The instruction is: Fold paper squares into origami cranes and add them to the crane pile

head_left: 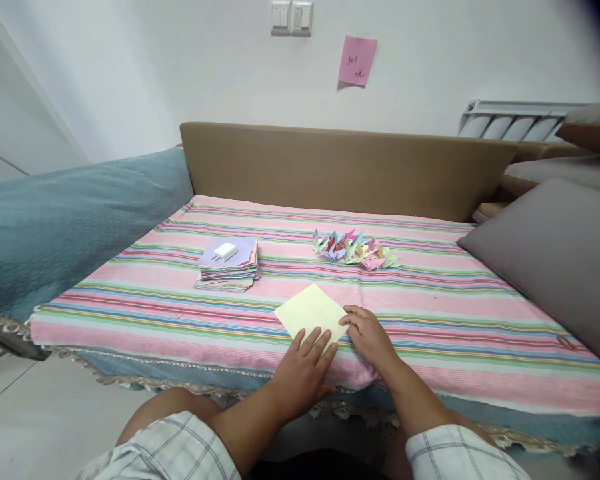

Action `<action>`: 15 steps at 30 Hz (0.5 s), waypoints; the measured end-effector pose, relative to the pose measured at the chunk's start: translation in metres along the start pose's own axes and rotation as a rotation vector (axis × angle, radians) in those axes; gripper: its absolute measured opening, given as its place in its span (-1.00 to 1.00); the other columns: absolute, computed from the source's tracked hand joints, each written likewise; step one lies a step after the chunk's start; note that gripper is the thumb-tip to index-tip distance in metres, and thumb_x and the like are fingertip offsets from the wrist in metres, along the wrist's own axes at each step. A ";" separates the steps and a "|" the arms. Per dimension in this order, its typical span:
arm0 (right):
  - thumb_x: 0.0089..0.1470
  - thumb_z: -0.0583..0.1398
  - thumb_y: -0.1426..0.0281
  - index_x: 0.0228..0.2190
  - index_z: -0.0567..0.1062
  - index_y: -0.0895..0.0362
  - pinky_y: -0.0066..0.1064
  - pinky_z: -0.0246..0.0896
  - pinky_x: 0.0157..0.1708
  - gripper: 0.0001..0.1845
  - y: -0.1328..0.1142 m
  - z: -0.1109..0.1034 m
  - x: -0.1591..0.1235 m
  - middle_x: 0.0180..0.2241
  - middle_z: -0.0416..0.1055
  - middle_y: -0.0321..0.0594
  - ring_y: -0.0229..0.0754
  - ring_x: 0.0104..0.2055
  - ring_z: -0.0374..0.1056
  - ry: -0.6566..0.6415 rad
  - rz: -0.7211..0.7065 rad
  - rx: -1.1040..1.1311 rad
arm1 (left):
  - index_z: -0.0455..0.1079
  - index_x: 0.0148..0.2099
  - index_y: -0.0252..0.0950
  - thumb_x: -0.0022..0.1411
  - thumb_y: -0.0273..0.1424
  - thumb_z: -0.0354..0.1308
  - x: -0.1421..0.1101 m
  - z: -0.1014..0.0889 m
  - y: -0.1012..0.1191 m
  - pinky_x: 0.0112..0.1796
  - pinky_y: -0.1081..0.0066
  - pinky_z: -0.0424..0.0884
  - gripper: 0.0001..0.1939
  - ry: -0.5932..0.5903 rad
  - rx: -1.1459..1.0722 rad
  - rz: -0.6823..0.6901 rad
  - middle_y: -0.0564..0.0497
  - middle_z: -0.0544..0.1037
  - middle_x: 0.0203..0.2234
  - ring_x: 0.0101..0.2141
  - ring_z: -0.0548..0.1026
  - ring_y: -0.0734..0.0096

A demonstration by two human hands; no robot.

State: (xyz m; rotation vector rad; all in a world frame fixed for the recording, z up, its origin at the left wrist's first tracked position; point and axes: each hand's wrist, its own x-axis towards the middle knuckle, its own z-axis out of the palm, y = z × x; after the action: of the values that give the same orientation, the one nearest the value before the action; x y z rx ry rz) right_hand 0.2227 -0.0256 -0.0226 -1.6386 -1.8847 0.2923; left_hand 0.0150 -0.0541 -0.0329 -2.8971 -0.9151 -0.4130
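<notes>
Sleeves (190, 453) in a white check come nearest to us, with our bare forearms running out of them toward the edge of a seat. Our left hand (300, 373) lies palm down, its grip spread, with the fingertips flat on the near part of a pale yellow paper (311, 310). Our right hand (369, 337) has its fingers bent at the right corner of that sheet; we cannot tell whether this grip pinches it. The sheet lies corner toward us on a striped cloth (145, 313), near its front edge. Farther out on the left, we see a paper stack (227, 280) with a white charger (225, 252) on top. To the right of the stack, small folded paper birds (355, 251) sit close together. A grey cushion (555, 260) leans at our far right. Behind all these stands a brown backrest (340, 167), and above it a pink note (357, 61) hangs on the wall (220, 67).
</notes>
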 end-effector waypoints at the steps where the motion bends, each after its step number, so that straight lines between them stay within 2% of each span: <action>1: -0.10 0.00 0.58 -0.36 0.56 0.09 -0.20 0.10 0.06 -0.62 0.000 0.000 0.000 -0.04 0.35 -0.15 -0.11 0.03 0.23 -0.005 0.000 -0.001 | -0.05 0.28 -0.26 0.14 -0.04 0.06 0.000 0.002 0.000 0.16 0.00 -0.07 -0.23 -0.006 0.017 0.000 -0.11 0.03 0.26 0.23 -0.02 0.05; 5: -0.09 -0.01 0.57 -0.36 0.56 0.11 -0.21 0.09 0.06 -0.62 0.001 0.000 0.000 -0.05 0.36 -0.15 -0.11 0.02 0.23 -0.008 0.000 -0.005 | -0.04 0.28 -0.24 0.20 -0.14 0.04 0.000 0.007 -0.004 0.16 0.01 -0.08 -0.32 0.006 0.055 0.010 -0.09 0.04 0.26 0.23 0.00 0.07; 9: -0.09 -0.01 0.57 -0.35 0.55 0.11 -0.21 0.10 0.06 -0.62 0.000 0.000 0.001 -0.06 0.37 -0.17 -0.11 0.01 0.24 0.002 -0.003 0.003 | 0.03 0.25 -0.22 0.25 -0.25 0.01 0.001 0.010 -0.010 0.13 0.04 0.00 -0.44 0.041 0.047 0.033 -0.09 0.13 0.22 0.19 0.09 0.10; 12: -0.09 -0.01 0.57 -0.35 0.54 0.10 -0.21 0.11 0.05 -0.62 0.001 -0.001 0.001 -0.08 0.39 -0.18 -0.12 -0.01 0.25 0.016 -0.004 0.027 | 0.16 0.18 -0.20 0.25 -0.31 0.02 0.002 0.007 -0.013 0.09 0.06 0.10 -0.55 0.103 0.022 0.036 -0.09 0.29 0.13 0.12 0.23 0.15; 15: -0.08 -0.02 0.56 -0.35 0.54 0.10 -0.22 0.12 0.05 -0.63 0.000 -0.001 0.001 -0.10 0.41 -0.18 -0.13 -0.01 0.27 0.030 -0.013 0.055 | 0.34 0.01 -0.17 0.25 -0.36 0.02 0.004 0.001 -0.016 0.02 0.08 0.21 -0.73 0.190 -0.012 0.041 -0.05 0.44 0.00 0.00 0.37 0.20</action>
State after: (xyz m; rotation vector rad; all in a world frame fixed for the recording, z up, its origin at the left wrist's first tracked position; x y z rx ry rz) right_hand 0.2235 -0.0248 -0.0213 -1.5858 -1.8483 0.3101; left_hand 0.0087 -0.0384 -0.0330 -2.8199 -0.8252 -0.6778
